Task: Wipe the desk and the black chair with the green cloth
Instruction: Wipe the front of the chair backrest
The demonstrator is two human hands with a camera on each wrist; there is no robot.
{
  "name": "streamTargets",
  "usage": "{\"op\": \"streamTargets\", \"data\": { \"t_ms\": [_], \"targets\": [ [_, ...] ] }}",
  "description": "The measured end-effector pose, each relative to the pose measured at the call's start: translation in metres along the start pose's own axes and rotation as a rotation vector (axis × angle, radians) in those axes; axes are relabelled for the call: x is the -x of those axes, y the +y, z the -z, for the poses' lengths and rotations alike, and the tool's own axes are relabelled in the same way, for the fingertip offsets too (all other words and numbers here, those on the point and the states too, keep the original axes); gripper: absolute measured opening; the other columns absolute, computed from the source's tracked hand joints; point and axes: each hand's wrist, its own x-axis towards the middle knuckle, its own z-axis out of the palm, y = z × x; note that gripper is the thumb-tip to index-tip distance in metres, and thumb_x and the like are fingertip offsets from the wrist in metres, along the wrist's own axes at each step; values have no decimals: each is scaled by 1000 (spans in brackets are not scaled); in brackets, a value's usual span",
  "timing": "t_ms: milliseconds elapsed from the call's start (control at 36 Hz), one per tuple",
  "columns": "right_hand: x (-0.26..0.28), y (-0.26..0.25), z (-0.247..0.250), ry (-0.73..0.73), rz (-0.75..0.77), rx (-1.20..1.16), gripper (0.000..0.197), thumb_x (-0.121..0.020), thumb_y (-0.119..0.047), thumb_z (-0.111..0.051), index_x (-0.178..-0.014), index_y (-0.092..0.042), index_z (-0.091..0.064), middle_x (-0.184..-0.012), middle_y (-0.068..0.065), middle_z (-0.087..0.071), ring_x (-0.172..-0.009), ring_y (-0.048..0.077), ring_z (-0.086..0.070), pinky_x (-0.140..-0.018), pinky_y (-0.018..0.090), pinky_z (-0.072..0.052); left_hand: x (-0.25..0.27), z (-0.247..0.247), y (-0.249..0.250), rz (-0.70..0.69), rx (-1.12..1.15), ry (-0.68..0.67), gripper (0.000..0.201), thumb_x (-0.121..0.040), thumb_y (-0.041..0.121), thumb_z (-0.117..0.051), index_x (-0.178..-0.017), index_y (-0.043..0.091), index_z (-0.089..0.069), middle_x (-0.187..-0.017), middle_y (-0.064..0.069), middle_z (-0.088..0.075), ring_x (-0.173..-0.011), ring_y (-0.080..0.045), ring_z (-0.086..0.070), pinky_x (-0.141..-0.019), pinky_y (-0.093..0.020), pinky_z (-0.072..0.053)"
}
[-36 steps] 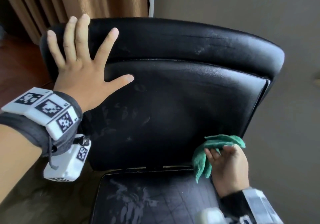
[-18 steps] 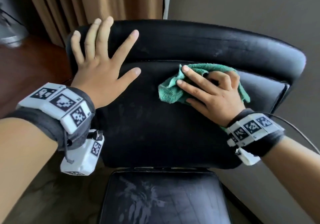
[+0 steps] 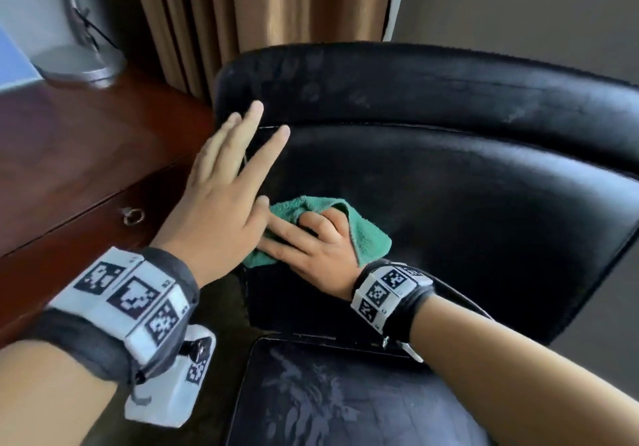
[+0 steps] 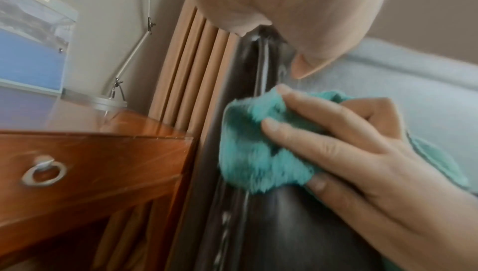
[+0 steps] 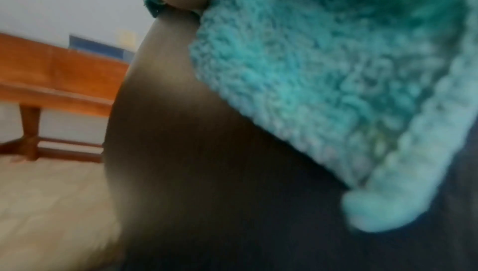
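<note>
Fingers (image 4: 310, 138) of the right hand (image 3: 321, 248) lie nearly straight, pressing the green cloth (image 3: 366, 234) onto the left side of the backrest (image 3: 449, 203). The left hand (image 3: 221, 200), fingers straight and loosely together, lies against its edge. The black chair (image 3: 415, 79) is smooth, glossy padded leather. Its seat (image 3: 345, 404) shows streaky smears, so wiping likely remains there. Whether the polished wooden desk (image 3: 86, 155) is done, I cannot tell. The cloth is fluffy terry.
</note>
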Motion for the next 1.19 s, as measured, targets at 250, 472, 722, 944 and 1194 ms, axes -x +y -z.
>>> {"op": "streamTargets", "data": {
  "t_ms": [250,472,722,944,1194],
  "targets": [
    [68,-7,0,-433,496,-129,42,-98,-10,-45,-126,-38,-59,-145,-12,-44,-107,16,-39,-90,28,-33,42,-22,10,135,46,-121,85,-88,16,-59,-150,37,-6,-157,13,15,-145,-14,7,-112,-31,-1],
    [10,39,16,-253,429,-99,30,-92,-12,-60,-115,-31,-64,-138,-4,-47,-101,17,-44,-91,33,-38,35,-16,28,176,177,-5,76,-91,22,-56,-149,39,-9,-157,14,7,-142,-6,3,-108,-20,-4],
    [-96,78,58,-68,-121,288,32,-85,-12,-50,-107,-27,-67,-143,1,-48,-103,24,-40,-85,40,-34,12,8,45,175,186,102,71,-87,21,-58,-149,29,-25,-157,0,-8,-139,-18,-10,-111,-29,-8],
    [-54,133,107,-141,-261,487,29,-80,-5,-48,-101,-14,-65,-147,1,-44,-119,23,-41,-103,47,-32,-10,7,72,120,144,42,76,-88,23,-59,-150,33,-16,-158,2,1,-139,-14,-1,-112,-32,-2],
    [11,180,181,-271,-452,715,55,-79,-8,-50,-133,-12,-50,-151,5,-36,-134,24,-34,-110,49,-23,-29,-9,111,86,140,-65,78,-92,30,-54,-151,36,-4,-154,11,22,-140,-12,10,-115,-39,1]
  ]
}}
